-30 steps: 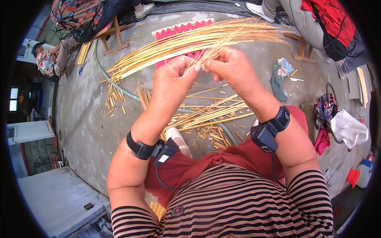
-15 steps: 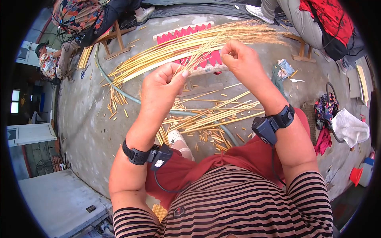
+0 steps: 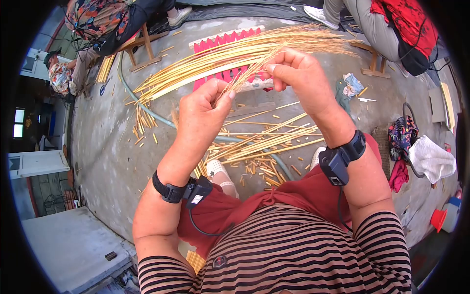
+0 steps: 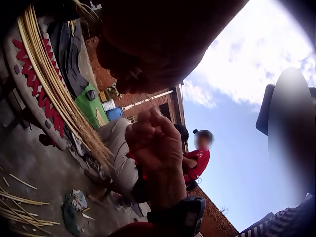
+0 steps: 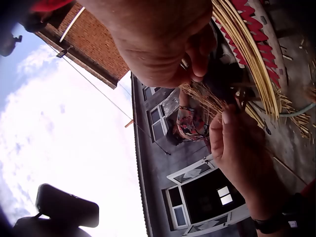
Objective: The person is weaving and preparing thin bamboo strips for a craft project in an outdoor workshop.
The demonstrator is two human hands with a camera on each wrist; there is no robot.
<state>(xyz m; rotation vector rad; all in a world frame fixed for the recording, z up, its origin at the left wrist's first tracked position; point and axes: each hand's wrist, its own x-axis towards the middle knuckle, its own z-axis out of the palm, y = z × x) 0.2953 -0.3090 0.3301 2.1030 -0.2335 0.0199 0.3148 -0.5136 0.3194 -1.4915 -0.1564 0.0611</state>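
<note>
A straw wisp (image 3: 250, 70) held up over a grey floor (image 3: 107, 152).
The left hand (image 3: 203, 104) pinches its near end; the right hand's (image 3: 299, 73) bent fingers are at its far part. Beyond, long stalks (image 3: 186, 68) lie across red zigzag material (image 3: 210, 45); nearer, cut pieces (image 3: 267, 171) lie around a hose (image 3: 131, 93).

The stalk bundle (image 3: 196, 66) lies across a low bench (image 3: 262, 85). Above its near side are the left hand (image 3: 203, 105) and right hand (image 3: 298, 76), a thin wisp (image 3: 245, 76) reaching from one to the other. Loose stalks (image 3: 289, 134) and, nearer, short cut pieces (image 3: 267, 171) lie on the ground before the bundle. A hose (image 3: 131, 90) curves past its left end, then along its near side. Scissors (image 3: 102, 90) lie left of it; one stool (image 3: 147, 44) stands behind its left end, another (image 3: 375, 61) just beside its right end; a crumpled cloth (image 3: 344, 100) lies to its near right.
</note>
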